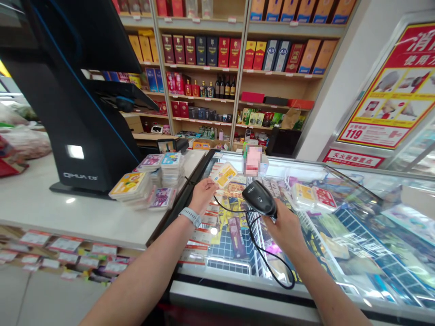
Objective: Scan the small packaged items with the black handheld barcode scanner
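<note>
My left hand point(204, 192), with a watch on the wrist, pinches the corner of a flat yellow-and-white package point(224, 175) above the glass top of the display freezer point(217, 262). Just right of it, my right hand point(282, 222) is wrapped round a black barcode scanner point(260, 198), whose head points left toward the package. From the scanner a black cable point(268, 256) loops over the glass. Stacks of similar packages point(136, 183) stand on the white counter point(91, 217) at the left. Two more packages point(313, 198) lie on the glass to the right.
A black checkout terminal point(81, 113) rises from the counter at the left. Shelves of boxes and bottles point(204, 50) line the back wall. A pixelated pink item point(253, 160) stands at the freezer's far edge. A red-and-yellow poster point(390, 90) hangs at the right.
</note>
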